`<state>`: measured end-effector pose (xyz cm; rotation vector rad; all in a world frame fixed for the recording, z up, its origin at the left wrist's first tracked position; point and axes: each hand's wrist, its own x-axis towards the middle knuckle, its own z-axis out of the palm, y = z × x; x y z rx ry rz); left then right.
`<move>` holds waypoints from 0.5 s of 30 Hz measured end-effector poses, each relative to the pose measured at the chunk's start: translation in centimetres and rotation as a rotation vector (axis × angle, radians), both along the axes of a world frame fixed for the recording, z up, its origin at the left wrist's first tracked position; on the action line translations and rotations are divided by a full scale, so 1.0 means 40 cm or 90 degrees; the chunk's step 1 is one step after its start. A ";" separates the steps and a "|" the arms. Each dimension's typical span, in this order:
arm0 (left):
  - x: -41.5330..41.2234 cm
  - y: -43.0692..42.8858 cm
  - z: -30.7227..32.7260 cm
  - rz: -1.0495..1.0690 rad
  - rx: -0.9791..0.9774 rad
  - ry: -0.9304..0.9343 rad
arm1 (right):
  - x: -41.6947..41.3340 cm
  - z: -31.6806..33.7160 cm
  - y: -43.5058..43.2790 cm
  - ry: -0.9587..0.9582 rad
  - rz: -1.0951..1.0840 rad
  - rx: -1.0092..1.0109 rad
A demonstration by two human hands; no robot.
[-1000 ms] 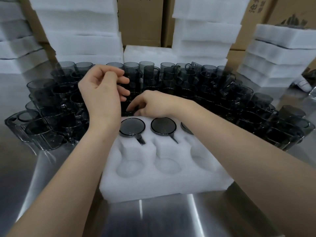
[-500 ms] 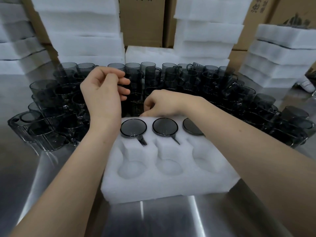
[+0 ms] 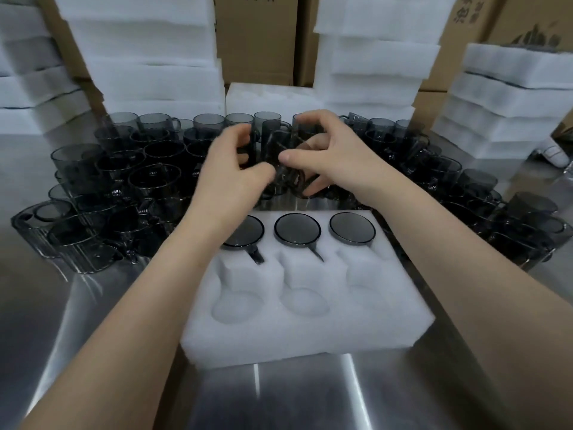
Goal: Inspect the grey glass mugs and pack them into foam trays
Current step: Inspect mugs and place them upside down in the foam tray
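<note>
Grey glass mug [image 3: 293, 176], held up between both hands above the loose mugs [image 3: 139, 169], just beyond the far edge of the tray [image 3: 310, 330]. Right grip [image 3: 328, 156]: thumb and curled fingers clasp the mug. Left grip [image 3: 235, 172]: fingers curl toward the same mug, but motion blur hides any contact, so whether it is grasping cannot be told. The white foam tray lies mid-desk, toward the near edge of the steel desk [image 3: 93, 305]. Its far row of pockets holds three packed mugs [image 3: 297, 228], seen as dark discs, with two handles pointing toward the near row. The near row shows bare foam. The loose mugs crowd the far half of the desk from left edge to right edge, many touching. Foam stacks [image 3: 148, 57] stand along the far edge and at both far corners. Cardboard boxes [image 3: 257, 35] stand behind them.
</note>
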<state>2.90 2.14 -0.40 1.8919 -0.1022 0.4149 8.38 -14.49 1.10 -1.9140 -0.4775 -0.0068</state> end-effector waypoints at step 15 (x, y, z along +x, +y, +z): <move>0.015 -0.007 -0.020 -0.124 0.129 -0.083 | -0.047 -0.060 -0.008 -0.039 0.051 0.145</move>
